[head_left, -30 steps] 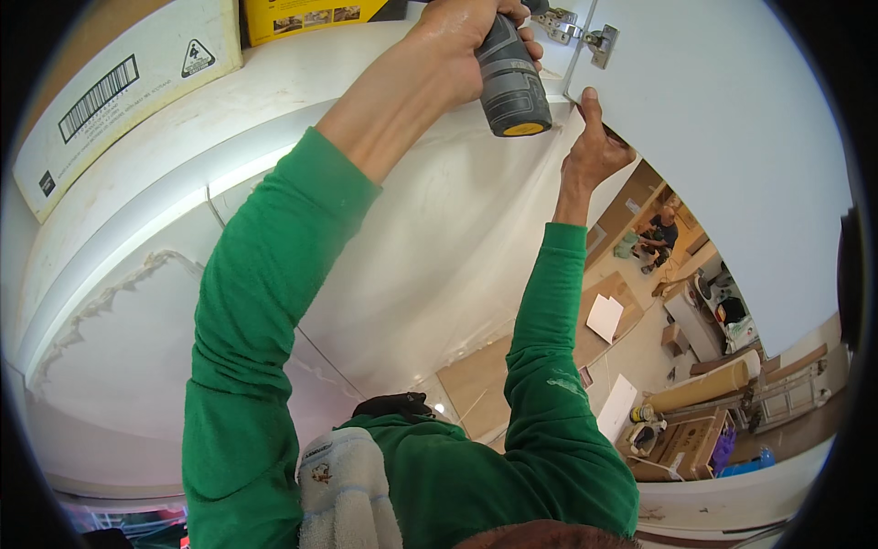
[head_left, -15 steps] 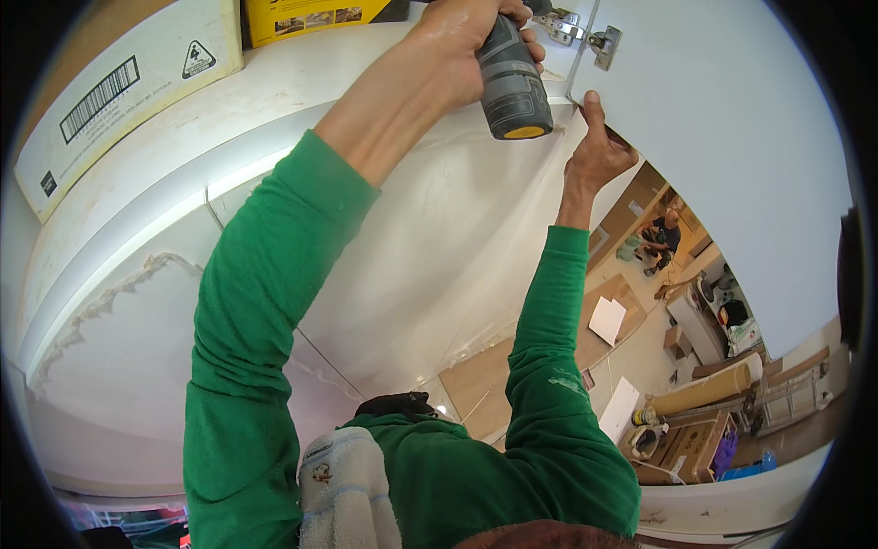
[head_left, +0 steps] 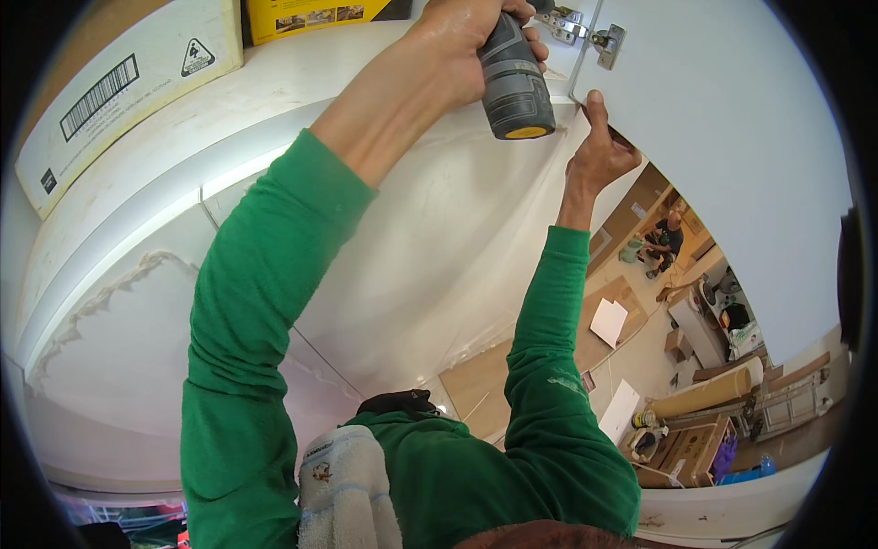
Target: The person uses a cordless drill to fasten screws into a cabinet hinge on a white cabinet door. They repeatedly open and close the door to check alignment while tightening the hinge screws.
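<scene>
My left hand (head_left: 462, 41) is raised overhead and grips the handle of a grey power driver (head_left: 517, 87) with a yellow base. The tool's head points up at a metal hinge (head_left: 594, 32) on a white cabinet door (head_left: 732, 156). My right hand (head_left: 599, 151) clasps the lower edge of that door just under the hinge, thumb up along the edge. Both arms wear green sleeves. The driver's tip is hidden behind my left hand.
A white cabinet body (head_left: 183, 210) curves across the left. On top of it lie a cardboard box (head_left: 119, 82) and a yellow box (head_left: 311, 14). A white towel (head_left: 352, 494) hangs at my chest. Far off on the floor sits another person (head_left: 663, 240) among boards, rolls and boxes.
</scene>
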`<state>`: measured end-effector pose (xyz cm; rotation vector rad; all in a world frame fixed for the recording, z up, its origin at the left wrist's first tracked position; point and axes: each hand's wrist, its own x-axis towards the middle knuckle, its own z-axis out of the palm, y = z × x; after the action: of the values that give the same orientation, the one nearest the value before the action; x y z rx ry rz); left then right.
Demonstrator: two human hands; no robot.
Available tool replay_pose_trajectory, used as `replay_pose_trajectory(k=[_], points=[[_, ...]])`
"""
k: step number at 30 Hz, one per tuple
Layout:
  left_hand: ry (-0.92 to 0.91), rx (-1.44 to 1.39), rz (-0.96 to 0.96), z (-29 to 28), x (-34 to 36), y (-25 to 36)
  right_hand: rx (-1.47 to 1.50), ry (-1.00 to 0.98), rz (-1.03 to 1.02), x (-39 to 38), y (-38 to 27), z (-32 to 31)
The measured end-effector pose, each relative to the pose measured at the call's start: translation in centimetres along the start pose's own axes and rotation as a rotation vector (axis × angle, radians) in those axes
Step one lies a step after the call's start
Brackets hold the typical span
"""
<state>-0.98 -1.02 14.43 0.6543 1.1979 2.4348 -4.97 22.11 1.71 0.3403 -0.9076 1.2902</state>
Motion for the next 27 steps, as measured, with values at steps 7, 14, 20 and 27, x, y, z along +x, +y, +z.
replay_pose_trajectory(k=[7,14,20,27], points=[[0.004,0.012,-0.005,-0.02,-0.03,0.03,-0.073,-0.03,-0.042,0.17,0.19,-0.2],[0.015,-0.01,-0.019,0.09,-0.06,-0.01,-0.024,0.004,0.018,0.04,-0.04,0.04],[0.021,-0.009,-0.021,0.23,0.25,-0.09,-0.027,0.003,0.015,0.06,-0.07,0.09],[0.001,-0.033,-0.018,0.01,0.64,-0.17,-0.035,-0.006,0.004,0.0,-0.09,0.21]])
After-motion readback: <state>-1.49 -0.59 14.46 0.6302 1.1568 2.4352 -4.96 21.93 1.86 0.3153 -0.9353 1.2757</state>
